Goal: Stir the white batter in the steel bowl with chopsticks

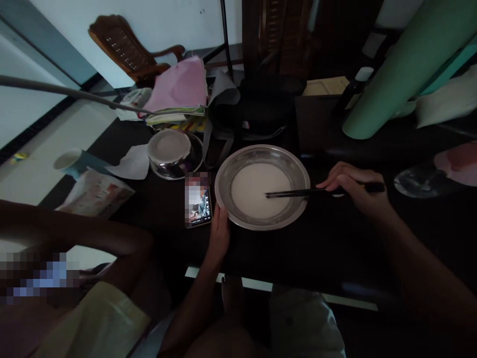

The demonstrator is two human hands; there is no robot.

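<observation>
A round metal plate (294,166) sits on the dark table (328,238) and holds a pale, milky liquid or batter (257,191). My right hand (354,186) is closed around dark chopsticks (290,193), whose tips rest in the liquid. My left hand (219,231) grips the plate's near-left rim, fingers curled against it. A phone (197,200) with a lit screen lies flat just left of the plate, next to my left hand.
A metal bowl (173,154) with a pale lid stands behind the phone. Papers (179,94), a cup (69,161), a green roll (406,64), a glass dish (421,181) and a wooden chair (130,49) surround the table. Another person's arm (74,233) reaches in at the lower left.
</observation>
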